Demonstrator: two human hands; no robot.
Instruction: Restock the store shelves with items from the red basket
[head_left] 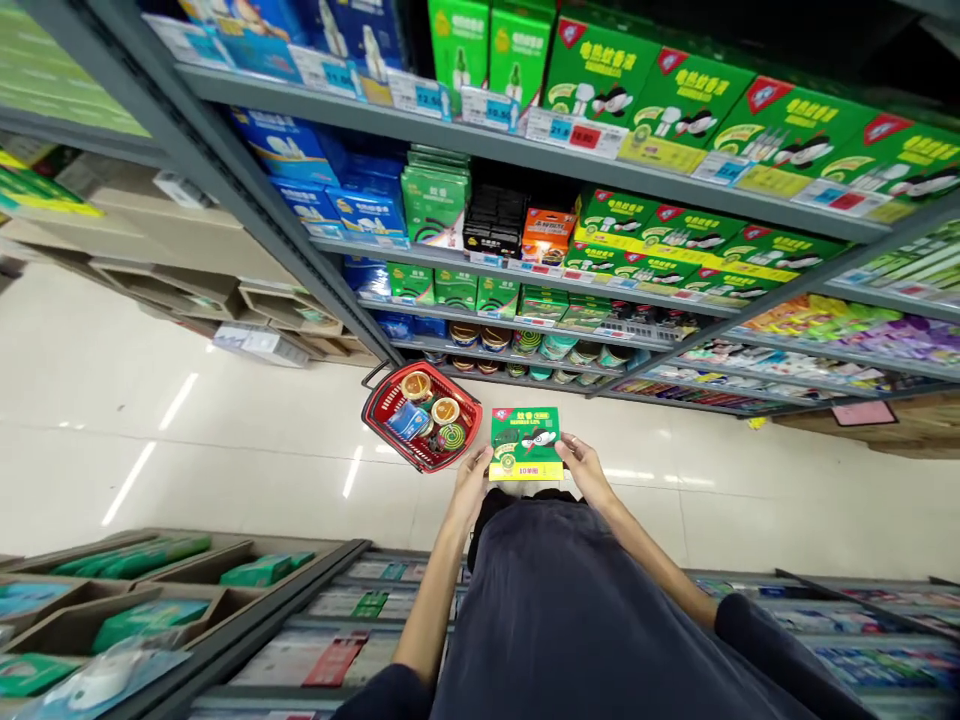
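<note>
We hold the green mosquito-coil box (pixel 526 442) level in front of us, our left hand (pixel 472 478) and right hand (pixel 583 468) at its opposite side edges. The fingers (pixel 486 462) of each hand are closed in a light pinch on the cardboard and hold nothing else. This edge grip seems a good one, as it keeps the box steady and leaves the front panel uncovered for reading. Large characters at the top read 蚊香, and the yellow strip along the bottom reads 10单圈; the smaller print is too fine to make out. Just beside the box, a red plastic basket (pixel 394 432) on the tiled floor (pixel 225 470) holds two round tins (pixel 416 386) and a blue box (pixel 409 420). Ahead, the metal shelf (pixel 375 105) carries green cartons (pixel 600 90) marked 电热蚊香 above white price tags (pixel 574 135).
</note>
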